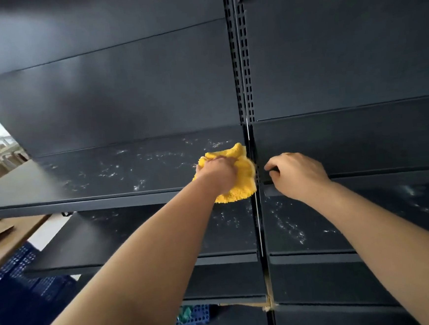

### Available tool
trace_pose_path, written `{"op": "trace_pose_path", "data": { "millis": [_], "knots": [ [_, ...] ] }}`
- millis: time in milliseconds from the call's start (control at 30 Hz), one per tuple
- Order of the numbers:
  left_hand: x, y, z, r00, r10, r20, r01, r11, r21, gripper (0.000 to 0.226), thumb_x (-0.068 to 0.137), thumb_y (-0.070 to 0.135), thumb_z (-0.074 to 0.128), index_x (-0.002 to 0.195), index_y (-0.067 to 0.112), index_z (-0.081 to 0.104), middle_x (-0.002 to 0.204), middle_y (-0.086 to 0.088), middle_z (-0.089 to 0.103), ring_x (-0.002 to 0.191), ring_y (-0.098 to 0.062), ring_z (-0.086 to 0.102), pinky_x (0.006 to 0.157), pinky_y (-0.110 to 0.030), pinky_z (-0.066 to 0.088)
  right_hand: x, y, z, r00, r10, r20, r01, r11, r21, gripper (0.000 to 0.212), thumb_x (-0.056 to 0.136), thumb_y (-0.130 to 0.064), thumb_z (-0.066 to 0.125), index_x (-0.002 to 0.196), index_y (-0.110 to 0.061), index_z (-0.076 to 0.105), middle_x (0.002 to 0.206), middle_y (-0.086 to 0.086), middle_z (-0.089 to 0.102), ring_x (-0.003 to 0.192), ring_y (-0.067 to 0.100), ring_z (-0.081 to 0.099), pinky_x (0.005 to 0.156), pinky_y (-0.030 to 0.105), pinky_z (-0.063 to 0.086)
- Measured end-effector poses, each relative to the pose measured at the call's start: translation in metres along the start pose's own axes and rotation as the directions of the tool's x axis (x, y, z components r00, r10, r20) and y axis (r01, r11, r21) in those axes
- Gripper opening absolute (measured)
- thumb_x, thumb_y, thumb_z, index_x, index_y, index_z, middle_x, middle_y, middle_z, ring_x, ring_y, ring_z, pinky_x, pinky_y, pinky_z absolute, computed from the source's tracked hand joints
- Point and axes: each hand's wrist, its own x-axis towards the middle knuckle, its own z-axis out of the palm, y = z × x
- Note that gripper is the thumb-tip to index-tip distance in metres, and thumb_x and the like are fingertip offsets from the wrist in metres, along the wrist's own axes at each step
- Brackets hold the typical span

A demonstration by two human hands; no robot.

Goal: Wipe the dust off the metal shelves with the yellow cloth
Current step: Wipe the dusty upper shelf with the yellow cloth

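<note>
Fingers of left hand (218,175) are curling into one yellow cloth (238,186), pressing it on the dusty left shelf (106,170) at its right end, beside one slotted upright (244,83). Right hand (298,175), fingers curled and holding nothing, is resting on the right shelf (361,150) at its front-left corner.

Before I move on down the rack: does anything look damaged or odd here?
White dusty streaks lie left of the yellow cloth and on the lower shelf. Low at the upright, a ragged tan patch looks odd, perhaps tape or chipped paint.
</note>
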Motion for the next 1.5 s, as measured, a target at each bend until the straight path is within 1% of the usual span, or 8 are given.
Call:
{"op": "trace_pose_path", "data": {
  "millis": [100,233,433,633,900,1067,1267,1500],
  "knots": [
    [0.015,-0.002,0.002,1.0,0.002,-0.022,-0.002,1.0,0.008,0.044,0.098,0.019,0.036,0.142,0.022,0.04,0.139,-0.008,0.048,0.134,-0.03,0.036,0.116,-0.049,0.015,0.003,-0.005,0.007,1.0,0.0,-0.017,-0.001,1.0,-0.02,0.027,0.094,-0.025,0.047,0.112,-0.035,0.065,0.117,-0.01,0.063,0.104,0.018,0.06,0.067,0.027,0.039],
    [0.034,-0.004,0.004,0.997,0.047,-0.058,-0.047,0.999,-0.003,0.047,0.096,0.029,0.036,0.143,0.027,0.037,0.146,-0.005,0.041,0.139,-0.029,0.029,0.117,-0.049,0.013,0.013,-0.007,0.012,0.999,-0.014,-0.045,0.013,1.0,-0.021,0.027,0.093,-0.024,0.047,0.107,-0.036,0.066,0.113,-0.01,0.064,0.1,0.018,0.06,0.065,0.027,0.037],
    [0.07,-0.014,0.003,0.99,0.107,-0.092,-0.108,0.994,-0.009,0.048,0.095,0.025,0.044,0.142,0.032,0.037,0.148,0.0,0.037,0.139,-0.025,0.028,0.117,-0.047,0.01,0.039,-0.004,0.021,0.998,-0.055,0.0,0.055,0.998,0.011,0.026,0.094,-0.025,0.047,0.11,-0.034,0.066,0.115,-0.009,0.063,0.103,0.019,0.06,0.067,0.027,0.038],
    [0.104,-0.017,-0.003,0.993,0.064,-0.098,-0.069,0.997,-0.045,0.045,0.099,0.03,0.034,0.144,0.033,0.036,0.15,-0.001,0.035,0.139,-0.026,0.027,0.117,-0.046,0.011,0.07,0.002,0.026,0.998,-0.069,0.007,0.068,0.997,0.029,0.026,0.093,-0.025,0.049,0.11,-0.034,0.066,0.115,-0.009,0.064,0.101,0.017,0.061,0.067,0.027,0.041],
    [0.15,-0.023,-0.006,0.992,0.039,-0.118,-0.044,0.998,-0.042,0.046,0.099,0.03,0.032,0.145,0.029,0.033,0.152,-0.003,0.033,0.14,-0.027,0.025,0.118,-0.047,0.01,0.101,-0.012,0.035,0.975,-0.21,0.076,0.205,0.976,0.068,0.023,0.091,-0.035,0.054,0.11,-0.029,0.067,0.11,-0.007,0.063,0.097,0.017,0.061,0.072,0.034,0.053],
    [0.162,-0.033,-0.008,0.991,0.046,-0.123,-0.053,0.997,-0.053,0.046,0.1,0.035,0.029,0.145,0.028,0.033,0.152,-0.003,0.032,0.141,-0.026,0.025,0.117,-0.046,0.012,0.11,-0.022,0.039,0.965,-0.248,0.083,0.248,0.969,0.013,0.027,0.092,-0.038,0.054,0.113,-0.028,0.066,0.116,-0.007,0.062,0.107,0.017,0.057,0.079,0.034,0.05],
    [0.164,-0.054,-0.014,0.994,0.003,-0.11,-0.007,0.999,-0.037,0.046,0.101,0.034,0.029,0.146,0.026,0.032,0.154,-0.002,0.029,0.142,-0.026,0.022,0.117,-0.048,0.011,0.117,-0.051,0.044,0.961,-0.259,0.093,0.259,0.966,0.015,0.023,0.092,-0.032,0.054,0.11,-0.03,0.068,0.113,-0.008,0.064,0.102,0.017,0.061,0.075,0.033,0.049],
    [0.163,-0.119,-0.024,0.994,-0.073,-0.086,0.067,0.995,-0.074,0.046,0.101,0.033,0.028,0.147,0.028,0.03,0.155,-0.001,0.025,0.143,-0.027,0.019,0.117,-0.05,0.011,0.123,-0.088,0.056,0.974,-0.207,0.088,0.206,0.978,0.016,0.022,0.092,-0.026,0.052,0.108,-0.028,0.067,0.111,-0.008,0.063,0.1,0.016,0.061,0.072,0.034,0.054]
  ]
}}
